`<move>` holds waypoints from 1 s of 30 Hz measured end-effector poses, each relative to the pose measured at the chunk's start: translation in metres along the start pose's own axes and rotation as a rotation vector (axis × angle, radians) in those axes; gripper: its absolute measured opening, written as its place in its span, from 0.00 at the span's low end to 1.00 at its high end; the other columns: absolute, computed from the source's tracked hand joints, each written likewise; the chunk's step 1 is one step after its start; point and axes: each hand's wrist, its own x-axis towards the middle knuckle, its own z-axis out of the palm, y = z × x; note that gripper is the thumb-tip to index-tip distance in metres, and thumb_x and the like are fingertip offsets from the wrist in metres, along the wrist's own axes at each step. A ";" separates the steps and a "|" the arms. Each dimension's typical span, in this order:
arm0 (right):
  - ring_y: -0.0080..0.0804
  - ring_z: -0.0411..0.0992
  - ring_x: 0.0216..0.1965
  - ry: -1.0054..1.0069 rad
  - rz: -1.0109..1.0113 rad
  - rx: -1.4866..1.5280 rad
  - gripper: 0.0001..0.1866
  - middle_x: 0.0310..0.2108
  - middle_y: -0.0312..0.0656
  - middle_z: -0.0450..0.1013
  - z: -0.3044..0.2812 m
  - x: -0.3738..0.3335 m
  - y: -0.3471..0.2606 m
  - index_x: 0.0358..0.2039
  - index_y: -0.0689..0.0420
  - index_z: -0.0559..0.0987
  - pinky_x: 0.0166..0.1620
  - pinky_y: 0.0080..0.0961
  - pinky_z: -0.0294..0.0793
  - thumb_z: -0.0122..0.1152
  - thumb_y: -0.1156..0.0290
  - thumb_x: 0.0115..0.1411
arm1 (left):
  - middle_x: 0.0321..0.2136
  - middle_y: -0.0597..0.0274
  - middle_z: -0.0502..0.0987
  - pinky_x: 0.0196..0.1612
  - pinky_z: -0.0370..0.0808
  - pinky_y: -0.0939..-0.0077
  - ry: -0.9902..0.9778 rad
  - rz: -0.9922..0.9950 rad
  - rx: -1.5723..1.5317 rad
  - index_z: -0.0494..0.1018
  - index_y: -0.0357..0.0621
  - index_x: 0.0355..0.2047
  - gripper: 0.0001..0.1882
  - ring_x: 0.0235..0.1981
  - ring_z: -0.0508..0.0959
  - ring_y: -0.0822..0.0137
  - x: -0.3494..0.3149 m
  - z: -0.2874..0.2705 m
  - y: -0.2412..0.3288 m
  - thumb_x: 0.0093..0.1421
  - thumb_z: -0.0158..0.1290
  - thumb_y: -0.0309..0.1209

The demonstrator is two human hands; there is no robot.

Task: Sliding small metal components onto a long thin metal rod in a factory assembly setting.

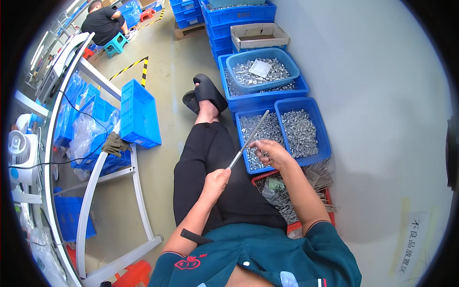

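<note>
My left hand (217, 184) is closed round the lower end of a long, thin metal rod (258, 125). The rod slants up and to the right, its far tip over a blue divided bin (326, 149). Beside the middle of the rod is my right hand (270, 154), its fingers curled with the tips at or very near it. Whatever may be between those fingers is too small to make out. Under the rod and my right hand, the bin's two compartments hold many small metal fasteners (299, 130).
A red bin (331, 203) of long metal rods sits by my right forearm. Farther off are a light-blue basket (288, 62) of fasteners and stacked blue crates (239, 14). At left stand a white-framed table (88, 210) and an empty blue crate (138, 112). A person (103, 24) sits far left.
</note>
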 end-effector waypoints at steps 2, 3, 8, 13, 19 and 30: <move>0.17 0.57 0.16 0.109 0.024 0.135 0.16 0.25 0.37 0.66 -0.011 0.004 0.003 0.42 0.64 0.71 0.14 0.10 0.49 0.47 0.64 0.62 | 0.11 0.78 0.58 0.15 0.49 0.86 0.016 0.013 0.007 0.62 0.48 0.14 0.19 0.12 0.54 0.85 0.000 -0.002 0.000 0.61 0.48 0.40; 0.17 0.58 0.16 0.145 0.041 0.226 0.16 0.27 0.39 0.66 -0.013 0.004 0.001 0.43 0.65 0.71 0.14 0.10 0.50 0.46 0.65 0.62 | 0.11 0.78 0.58 0.15 0.49 0.86 0.016 0.010 0.007 0.62 0.48 0.14 0.19 0.12 0.54 0.85 -0.001 -0.005 -0.003 0.61 0.48 0.40; 0.17 0.58 0.16 -0.011 -0.060 0.355 0.13 0.28 0.41 0.67 -0.029 0.009 -0.004 0.42 0.65 0.71 0.15 0.10 0.53 0.46 0.70 0.60 | 0.11 0.76 0.60 0.17 0.53 0.84 0.078 0.008 0.141 0.64 0.44 0.14 0.20 0.14 0.57 0.83 -0.011 -0.021 -0.027 0.61 0.48 0.39; 0.16 0.57 0.13 -0.195 -0.133 0.573 0.09 0.25 0.37 0.68 -0.035 0.010 -0.005 0.35 0.59 0.71 0.13 0.10 0.53 0.49 0.67 0.62 | 0.12 0.75 0.59 0.19 0.55 0.80 0.092 0.094 0.277 0.62 0.42 0.13 0.22 0.17 0.57 0.82 -0.026 -0.025 -0.034 0.60 0.49 0.40; 0.16 0.57 0.12 -0.202 -0.145 0.651 0.10 0.22 0.35 0.67 -0.025 0.011 -0.010 0.31 0.56 0.72 0.13 0.09 0.51 0.52 0.62 0.61 | 0.11 0.74 0.57 0.19 0.54 0.79 0.080 0.122 0.349 0.61 0.41 0.14 0.22 0.17 0.55 0.81 -0.031 -0.025 -0.037 0.60 0.49 0.39; 0.17 0.57 0.17 0.030 -0.037 0.522 0.17 0.28 0.39 0.64 -0.024 0.010 -0.016 0.44 0.67 0.69 0.15 0.10 0.53 0.44 0.65 0.63 | 0.11 0.74 0.56 0.18 0.54 0.79 0.117 0.142 0.364 0.60 0.41 0.13 0.22 0.16 0.55 0.82 -0.028 -0.025 -0.039 0.60 0.49 0.38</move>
